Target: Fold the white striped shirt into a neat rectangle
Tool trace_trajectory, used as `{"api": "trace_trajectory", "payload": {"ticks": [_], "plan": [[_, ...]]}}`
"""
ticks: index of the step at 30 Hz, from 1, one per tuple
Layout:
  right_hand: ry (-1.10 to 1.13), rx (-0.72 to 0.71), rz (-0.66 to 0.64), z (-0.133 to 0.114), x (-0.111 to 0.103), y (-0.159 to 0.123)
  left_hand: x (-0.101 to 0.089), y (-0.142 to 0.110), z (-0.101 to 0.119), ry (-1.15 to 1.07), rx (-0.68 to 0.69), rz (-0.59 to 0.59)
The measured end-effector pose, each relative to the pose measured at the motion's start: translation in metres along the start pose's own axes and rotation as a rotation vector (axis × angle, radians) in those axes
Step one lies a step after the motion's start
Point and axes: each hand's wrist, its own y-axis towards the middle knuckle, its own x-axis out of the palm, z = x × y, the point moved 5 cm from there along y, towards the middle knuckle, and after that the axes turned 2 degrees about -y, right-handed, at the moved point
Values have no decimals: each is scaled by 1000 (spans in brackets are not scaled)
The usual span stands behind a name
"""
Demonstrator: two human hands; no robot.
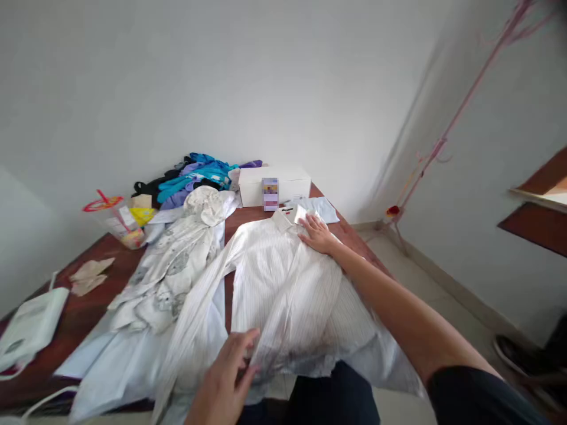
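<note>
A white shirt with thin stripes (287,289) lies spread on the dark wooden table, its collar (283,219) toward the wall and its hem hanging over the front edge. One long sleeve (208,283) runs down to the left. My right hand (318,234) presses flat on the shirt beside the collar, fingers stretched out. Close to the shirt's lower left side is my left hand (228,372), its fingers bent and thumb apart, with no cloth visible between them. To the left lies a white patterned garment (172,277) over pale cloth (119,366).
A white box (292,180) and a small purple box (270,195) stand at the back, beside a heap of coloured clothes (199,174). A plastic cup (117,221) and a white device (31,327) are at left. A pink coat stand (436,147) rises at right.
</note>
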Motion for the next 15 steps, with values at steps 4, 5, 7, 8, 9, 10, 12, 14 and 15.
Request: {"api": "trace_trajectory", "payload": {"ticks": [4,5,7,8,9,10,12,14,15], "plan": [[11,11,-29,-1,0,0,-12,-10,1,199,-41,55],[18,13,-34,-1,0,-1,-16,-11,-1,262,-67,67],[37,11,-31,-1,0,-1,-26,-12,-3,332,-109,84],[52,9,-21,-1,0,-2,-31,-11,-3,322,-117,84],[71,9,-2,-1,-1,-2,-35,-10,-3,281,-121,71],[97,10,24,0,-1,-3,-39,-8,-2,218,-135,53],[175,14,96,2,-5,-4,-50,-3,-1,76,-222,37],[281,7,177,5,-10,-6,-62,1,0,-10,-295,61],[336,-3,214,6,-13,-7,-70,4,0,-2,-286,102]]}}
